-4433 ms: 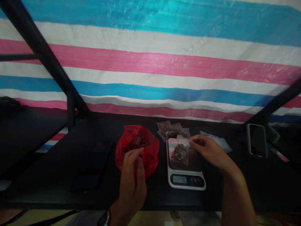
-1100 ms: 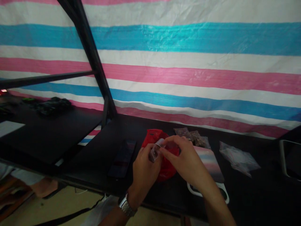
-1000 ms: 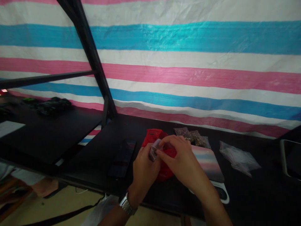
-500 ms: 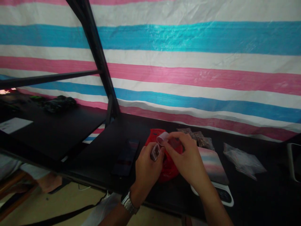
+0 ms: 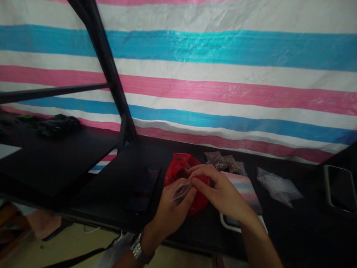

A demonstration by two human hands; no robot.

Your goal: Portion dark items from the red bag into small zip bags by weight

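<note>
Both hands meet over a red plastic bag (image 5: 180, 169) on the black table (image 5: 117, 175). My left hand (image 5: 174, 208) and my right hand (image 5: 216, 190) pinch a small clear zip bag (image 5: 180, 190) between their fingertips. I cannot make out what is inside it. A white kitchen scale (image 5: 245, 188) lies just right of my right hand, partly covered by my wrist. Behind the scale lie small filled clear bags (image 5: 223, 162) of brown bits.
A pile of empty clear bags (image 5: 279, 185) lies to the right, and a phone (image 5: 338, 188) at the far right. A dark phone (image 5: 143, 182) lies left of the red bag. A black frame post (image 5: 111, 78) rises at the back left. A striped tarp hangs behind.
At first my right hand was at a bag on the scale and my left in the red bag. Now both hands hold a small clear bag over the red bag, slightly lower than half a second ago.
</note>
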